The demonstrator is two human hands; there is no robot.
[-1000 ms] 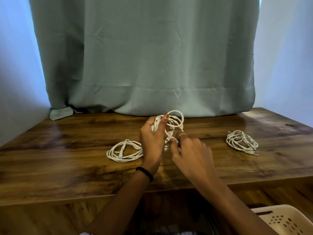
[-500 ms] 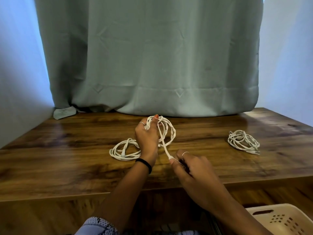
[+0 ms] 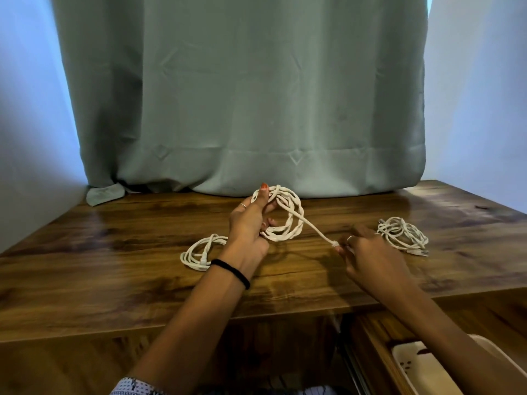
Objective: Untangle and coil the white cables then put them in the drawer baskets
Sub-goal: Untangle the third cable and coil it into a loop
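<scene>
My left hand grips a coil of white cable and holds it upright above the middle of the wooden table. One strand runs taut from the coil down to the right, where my right hand pinches its end plug. A second white cable coil lies flat on the table left of my left wrist. A third, looser white bundle lies just behind my right hand. A white drawer basket shows at the bottom right, partly hidden by my right forearm.
A grey-green curtain hangs along the back edge of the table, its hem resting on the wood. Pale walls close in on both sides. The open drawer's wooden frame sits below the table's front edge at right.
My right hand has pulled the cable's end out to the right, away from the coil, stretching the strand taut. My left hand keeps holding the coil and has tilted it.
</scene>
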